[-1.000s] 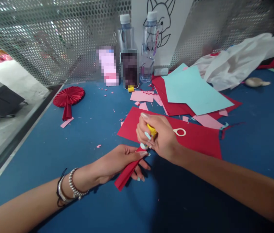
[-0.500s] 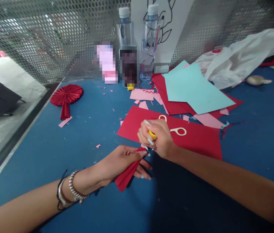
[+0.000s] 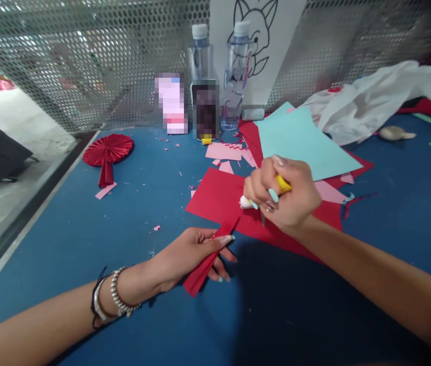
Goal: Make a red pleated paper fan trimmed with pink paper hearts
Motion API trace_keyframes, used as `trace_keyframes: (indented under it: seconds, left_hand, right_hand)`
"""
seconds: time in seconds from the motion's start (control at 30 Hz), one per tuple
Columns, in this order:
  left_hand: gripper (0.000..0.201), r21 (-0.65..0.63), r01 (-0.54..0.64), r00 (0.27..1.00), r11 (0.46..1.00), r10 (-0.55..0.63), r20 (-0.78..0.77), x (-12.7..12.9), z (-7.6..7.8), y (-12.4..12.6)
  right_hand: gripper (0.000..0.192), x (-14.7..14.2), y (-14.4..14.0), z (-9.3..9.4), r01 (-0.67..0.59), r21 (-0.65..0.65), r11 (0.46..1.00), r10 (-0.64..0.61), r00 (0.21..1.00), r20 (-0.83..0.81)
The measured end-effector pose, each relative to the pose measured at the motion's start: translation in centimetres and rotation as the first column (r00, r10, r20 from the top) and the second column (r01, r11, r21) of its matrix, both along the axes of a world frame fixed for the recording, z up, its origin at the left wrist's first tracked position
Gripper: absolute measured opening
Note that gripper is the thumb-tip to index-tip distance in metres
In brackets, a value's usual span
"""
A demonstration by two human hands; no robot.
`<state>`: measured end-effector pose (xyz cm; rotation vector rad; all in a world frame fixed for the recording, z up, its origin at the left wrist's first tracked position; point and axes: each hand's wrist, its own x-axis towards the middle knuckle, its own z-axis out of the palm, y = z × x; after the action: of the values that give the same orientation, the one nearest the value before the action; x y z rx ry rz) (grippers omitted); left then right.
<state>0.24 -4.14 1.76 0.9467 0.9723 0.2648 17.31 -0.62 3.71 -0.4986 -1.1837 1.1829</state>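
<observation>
My left hand (image 3: 203,249) is closed on a strip of folded red paper (image 3: 202,274), thumb on top and fingers beneath. One narrow end of the paper points up and right; the other fans out slightly below the palm. Above and to the right, my right hand (image 3: 286,190) is wrapped round a glue stick (image 3: 284,184), yellow with a white end (image 3: 246,203) pointing left, apart from the folded paper. Under that hand lies a flat red sheet (image 3: 219,193). The scissors on it are mostly hidden by the hand.
A pleated red paper fan (image 3: 108,152) lies at the left. Behind stand two bottles (image 3: 232,96), two phones (image 3: 205,109) and a fox drawing (image 3: 261,51). Light blue paper (image 3: 303,137), pink scraps (image 3: 223,151) and a white plastic bag (image 3: 368,96) lie on the blue table (image 3: 154,325).
My right hand has moved up and right with the glue stick, away from the folded paper and over the scissors. My left hand has stayed nearly in place, still gripping the paper.
</observation>
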Motion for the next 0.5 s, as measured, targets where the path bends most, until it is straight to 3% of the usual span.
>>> trace_keyframes:
  seconds: [0.1, 0.23, 0.5]
  left_hand:
    - [0.034, -0.003, 0.033, 0.999, 0.999, -0.033, 0.020, -0.1, -0.1, 0.2]
    - [0.031, -0.002, 0.066, 0.995, 0.998, -0.065, 0.074, -0.2, -0.2, 0.4]
    - [0.030, -0.001, 0.114, 0.992, 0.993, -0.114, 0.046, -0.4, 0.0, 0.5]
  right_hand:
    - [0.041, -0.9, -1.3, 1.2, -0.118, -0.094, 0.989, 0.114, 0.993, -0.040]
    - [0.044, -2.1, -2.6, 0.4, -0.244, -0.216, 0.945, 0.252, 0.968, 0.009]
    - [0.043, -2.2, -2.5, -1.7, -0.313, -0.216, 0.925, 0.336, 0.938, 0.080]
